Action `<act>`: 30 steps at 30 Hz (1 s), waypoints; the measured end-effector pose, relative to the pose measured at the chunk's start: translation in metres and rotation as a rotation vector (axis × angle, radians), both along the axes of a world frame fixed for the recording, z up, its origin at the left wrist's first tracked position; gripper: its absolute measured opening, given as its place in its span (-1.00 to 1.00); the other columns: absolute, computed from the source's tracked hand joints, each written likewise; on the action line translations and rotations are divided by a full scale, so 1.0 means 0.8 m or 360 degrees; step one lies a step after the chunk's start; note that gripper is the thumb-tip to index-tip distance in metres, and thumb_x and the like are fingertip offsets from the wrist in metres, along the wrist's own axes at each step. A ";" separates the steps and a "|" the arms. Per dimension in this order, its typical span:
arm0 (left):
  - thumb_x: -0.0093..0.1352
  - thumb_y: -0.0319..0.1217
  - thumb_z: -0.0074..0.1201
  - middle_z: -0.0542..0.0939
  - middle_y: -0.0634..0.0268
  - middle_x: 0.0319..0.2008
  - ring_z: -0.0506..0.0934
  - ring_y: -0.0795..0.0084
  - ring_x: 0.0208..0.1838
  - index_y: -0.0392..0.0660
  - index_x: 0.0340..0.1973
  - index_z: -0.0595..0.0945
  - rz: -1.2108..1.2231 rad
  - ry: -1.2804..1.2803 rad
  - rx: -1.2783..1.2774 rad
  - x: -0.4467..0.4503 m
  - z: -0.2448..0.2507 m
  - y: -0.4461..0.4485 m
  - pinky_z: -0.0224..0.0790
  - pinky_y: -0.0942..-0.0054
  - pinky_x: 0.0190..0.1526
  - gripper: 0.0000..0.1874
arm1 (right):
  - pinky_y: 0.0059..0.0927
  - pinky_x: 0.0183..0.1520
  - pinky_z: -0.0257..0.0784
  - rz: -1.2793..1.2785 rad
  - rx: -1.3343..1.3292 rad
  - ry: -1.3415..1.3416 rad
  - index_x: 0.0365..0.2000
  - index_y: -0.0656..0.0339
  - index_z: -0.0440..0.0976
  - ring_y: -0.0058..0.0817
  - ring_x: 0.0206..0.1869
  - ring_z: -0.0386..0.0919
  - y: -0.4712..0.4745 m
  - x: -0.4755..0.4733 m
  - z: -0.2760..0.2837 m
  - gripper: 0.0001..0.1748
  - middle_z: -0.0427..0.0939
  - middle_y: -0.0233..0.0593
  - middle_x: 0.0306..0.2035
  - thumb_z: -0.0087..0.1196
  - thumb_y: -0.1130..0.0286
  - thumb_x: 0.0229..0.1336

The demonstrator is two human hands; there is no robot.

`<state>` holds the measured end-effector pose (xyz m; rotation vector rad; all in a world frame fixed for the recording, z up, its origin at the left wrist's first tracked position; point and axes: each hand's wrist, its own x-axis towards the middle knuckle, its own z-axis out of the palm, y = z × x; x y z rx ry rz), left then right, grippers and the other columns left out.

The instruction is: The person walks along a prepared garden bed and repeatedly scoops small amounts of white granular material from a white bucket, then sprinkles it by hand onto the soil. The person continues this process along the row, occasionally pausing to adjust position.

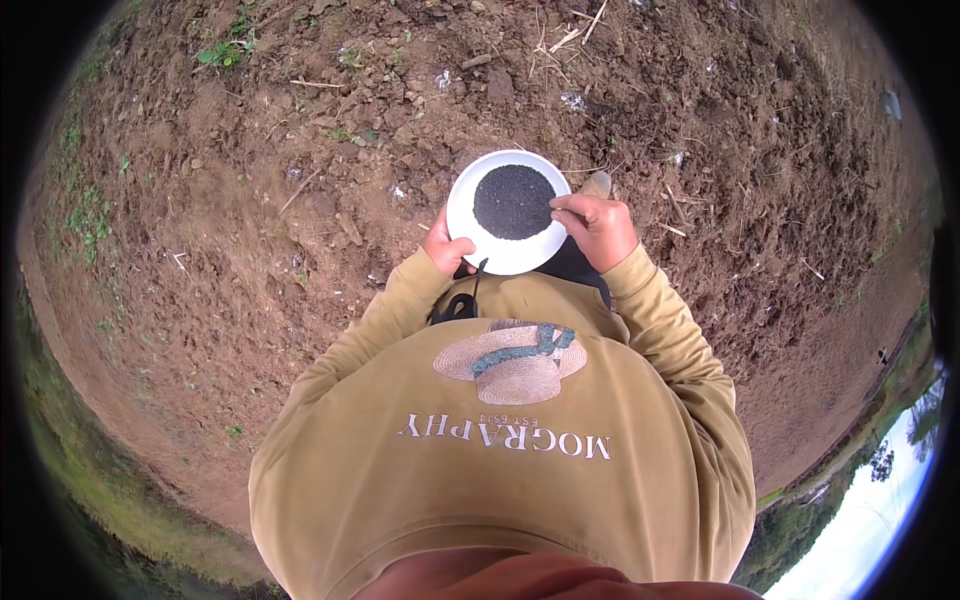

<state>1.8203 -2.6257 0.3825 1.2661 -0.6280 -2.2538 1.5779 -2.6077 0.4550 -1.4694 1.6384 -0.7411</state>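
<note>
A round white bowl (469, 251) holds a dark heap of small black grains (514, 202), which look like seeds. My left hand (448, 247) grips the bowl's left side, its thumb over the rim and its fingers underneath. At the right rim, my right hand (596, 229) has thumb and fingertips drawn close together over the edge of the grains. Whether any grains are pinched between those fingertips is too small to tell. A thin black strap (478, 277) hangs just below the bowl, by my left wrist.
Bare, cloddy brown soil (360, 187) surrounds me. White specks (573, 101) dot it in several places, along with dry straw (566, 39) and small green weeds (221, 54). Part of a shoe (598, 184) shows beyond my right hand. Grass (97, 487) borders the soil at lower left.
</note>
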 end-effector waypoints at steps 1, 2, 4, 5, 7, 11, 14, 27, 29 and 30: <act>-0.09 -0.68 -0.18 0.44 0.22 -0.21 0.48 0.38 -0.26 -0.15 0.03 0.21 -0.0024 0.0010 -0.0009 -0.009 0.006 -0.002 0.39 0.45 -0.33 -0.31 | -0.43 -0.46 0.43 0.0187 -0.0243 0.0150 -0.43 0.23 0.45 -0.35 -0.49 0.51 0.001 0.012 -0.008 -0.86 0.51 -0.16 -0.51 0.02 0.52 -0.13; -0.09 -0.67 -0.18 0.44 0.22 -0.22 0.48 0.39 -0.29 -0.13 0.05 0.19 -0.0048 0.0019 -0.0021 -0.017 0.012 -0.004 0.39 0.47 -0.39 -0.30 | -0.37 -0.45 0.42 0.0325 -0.0054 0.0380 -0.44 0.23 0.41 -0.30 -0.47 0.50 -0.001 0.021 -0.008 -0.86 0.50 -0.15 -0.52 -0.03 0.51 -0.13; -0.08 -0.65 -0.18 0.45 0.23 -0.28 0.49 0.44 -0.44 -0.11 0.05 0.19 -0.0102 0.0009 -0.0092 -0.027 0.019 -0.007 0.36 0.55 -0.63 -0.30 | -0.30 -0.46 0.41 0.0571 0.0094 0.0742 -0.47 0.22 0.32 -0.26 -0.47 0.48 -0.002 0.031 -0.016 -0.90 0.45 -0.16 -0.59 -0.15 0.50 -0.12; -0.08 -0.64 -0.18 0.46 0.23 -0.30 0.48 0.46 -0.49 -0.10 0.06 0.18 -0.0116 0.0009 -0.0139 -0.030 0.020 -0.008 0.31 0.58 -0.70 -0.30 | -0.34 -0.48 0.40 0.0614 0.0047 0.0844 -0.41 0.16 0.36 -0.27 -0.50 0.47 -0.001 0.034 -0.022 -0.84 0.44 -0.20 -0.58 -0.11 0.48 -0.14; -0.08 -0.64 -0.18 0.46 0.23 -0.32 0.48 0.47 -0.53 -0.10 0.06 0.18 -0.0118 0.0001 -0.0170 -0.030 0.022 -0.008 0.28 0.59 -0.76 -0.30 | -0.35 -0.47 0.40 0.0710 0.0022 0.0876 -0.43 0.18 0.35 -0.27 -0.50 0.47 -0.002 0.038 -0.029 -0.85 0.43 -0.22 -0.57 -0.12 0.48 -0.14; -0.10 -0.65 -0.19 0.46 0.22 -0.32 0.49 0.43 -0.50 -0.12 0.05 0.18 -0.0019 0.0007 -0.0169 -0.021 0.014 -0.009 0.31 0.55 -0.72 -0.29 | -0.37 -0.45 0.40 0.0526 -0.0154 0.0534 -0.51 0.21 0.41 -0.29 -0.50 0.48 -0.020 0.037 -0.018 -0.91 0.47 -0.18 -0.55 -0.02 0.49 -0.15; -0.11 -0.67 -0.19 0.46 0.21 -0.31 0.49 0.41 -0.49 -0.14 0.05 0.19 0.0087 -0.0023 -0.0114 -0.007 0.008 -0.006 0.32 0.54 -0.70 -0.29 | -0.41 -0.43 0.43 0.0224 -0.0291 0.0088 -0.53 0.27 0.47 -0.29 -0.46 0.51 -0.061 0.033 0.002 -0.89 0.51 -0.13 -0.51 0.11 0.49 -0.20; -0.04 -0.66 -0.19 0.47 0.15 -0.37 0.49 0.39 -0.55 -0.15 -0.01 0.20 0.0392 -0.0178 0.0095 0.036 0.010 0.008 0.30 0.55 -0.75 -0.39 | -0.65 -0.70 0.26 -0.0625 -0.0307 -0.0002 -0.31 0.23 0.46 -0.66 -0.67 0.38 -0.341 -0.035 -0.004 -0.81 0.45 -0.34 -0.64 0.02 0.55 -0.04; -0.04 -0.66 -0.19 0.48 0.15 -0.38 0.50 0.38 -0.54 -0.17 -0.03 0.22 0.0389 -0.0137 0.0080 0.038 0.009 0.008 0.31 0.55 -0.74 -0.41 | -0.64 -0.64 0.32 -0.0668 -0.0314 -0.0432 -0.26 0.15 0.47 -0.63 -0.66 0.39 -0.328 -0.041 -0.016 -0.76 0.48 -0.33 -0.59 0.04 0.51 -0.05; -0.04 -0.66 -0.19 0.48 0.15 -0.38 0.50 0.38 -0.54 -0.18 -0.04 0.23 0.0378 -0.0121 0.0076 0.039 0.009 0.007 0.31 0.55 -0.74 -0.42 | -0.66 -0.58 0.35 -0.0650 -0.0383 -0.0398 -0.27 0.19 0.47 -0.67 -0.64 0.41 -0.315 -0.042 -0.014 -0.74 0.50 -0.32 -0.57 0.09 0.50 -0.10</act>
